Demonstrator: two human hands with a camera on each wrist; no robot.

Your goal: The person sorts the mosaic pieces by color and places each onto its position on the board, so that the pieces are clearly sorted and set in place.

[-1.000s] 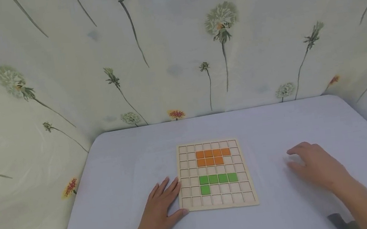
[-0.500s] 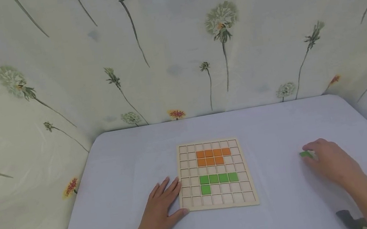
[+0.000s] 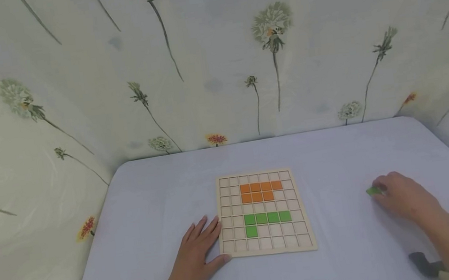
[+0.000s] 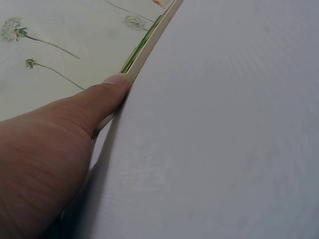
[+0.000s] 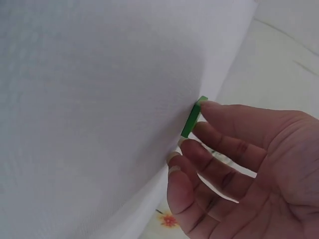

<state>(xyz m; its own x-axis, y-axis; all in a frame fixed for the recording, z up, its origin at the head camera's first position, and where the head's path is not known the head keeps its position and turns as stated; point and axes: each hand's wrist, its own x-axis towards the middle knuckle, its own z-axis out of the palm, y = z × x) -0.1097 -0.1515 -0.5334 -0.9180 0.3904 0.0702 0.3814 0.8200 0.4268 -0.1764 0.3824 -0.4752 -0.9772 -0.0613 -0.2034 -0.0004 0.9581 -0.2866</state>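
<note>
In the head view a square wooden grid board [image 3: 244, 254] lies flat on the table. Two rows of orange square tiles [image 3: 256, 197] fill cells in its upper part, four-sided and flush. Lower down, green square tiles [image 3: 262, 219] form one row, with a single green tile under the row's left end. My left hand [image 3: 197, 257] rests beside the board, fingertips at its left edge and thumb at the near left corner. Off to the right, my right hand [image 3: 402, 197] pinches a loose green tile [image 5: 193, 119] between thumb and fingers, low over the cloth.
A white cloth [image 3: 162, 186] covers the table. Behind and to the left hangs a curtain-like backdrop [image 3: 209, 57] printed with dandelions. A dark object [image 3: 425, 265], partly hidden, shows beside the right forearm.
My right hand has moved right and now pinches a green tile, which came into view half a second ago. The left hand and the board have stayed in place.
</note>
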